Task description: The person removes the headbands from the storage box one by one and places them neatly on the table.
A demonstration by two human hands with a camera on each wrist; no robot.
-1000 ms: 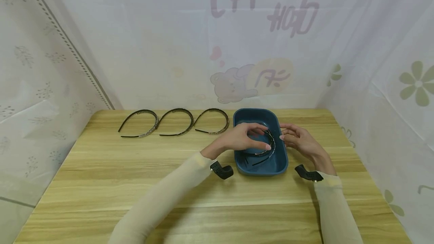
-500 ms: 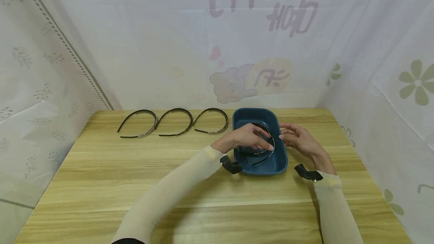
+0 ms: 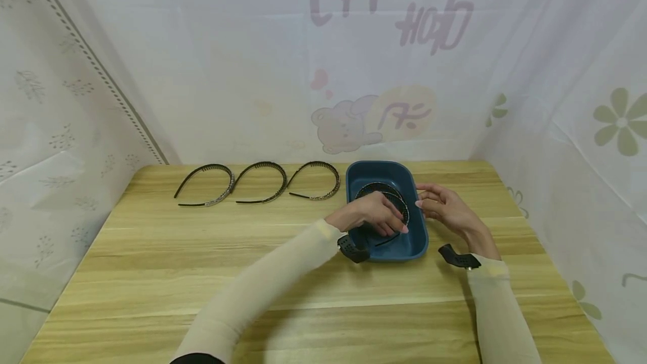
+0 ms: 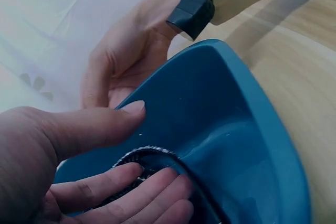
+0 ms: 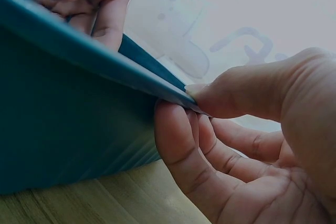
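A dark blue plastic basin [image 3: 418, 241] stands at the table's back right. Inside lie black headbands [image 3: 406, 206] with glittery trim and comb teeth, overlapping and partly hidden under my left hand [image 3: 378, 212]. In the left wrist view, my left fingers extend over a headband [image 4: 197, 182] in the basin, with the thumb well apart from them; whether they touch it I cannot tell. My right hand [image 3: 449, 211] holds the basin's right rim, and the right wrist view shows thumb and fingers pinching that rim [image 5: 142, 80].
Three similar headbands lie in a row left of the basin: a left one [image 3: 225, 198], a middle one [image 3: 268, 164] and a right one [image 3: 337, 181]. They rest near the back edge of the wooden table [image 3: 177, 263]. Printed cloth [image 3: 227, 72] hangs behind and at both sides.
My left hand has moved slightly right, lower and toward me inside the basin, uncovering more of the headbands' far curves. The right hand stays at the rim.
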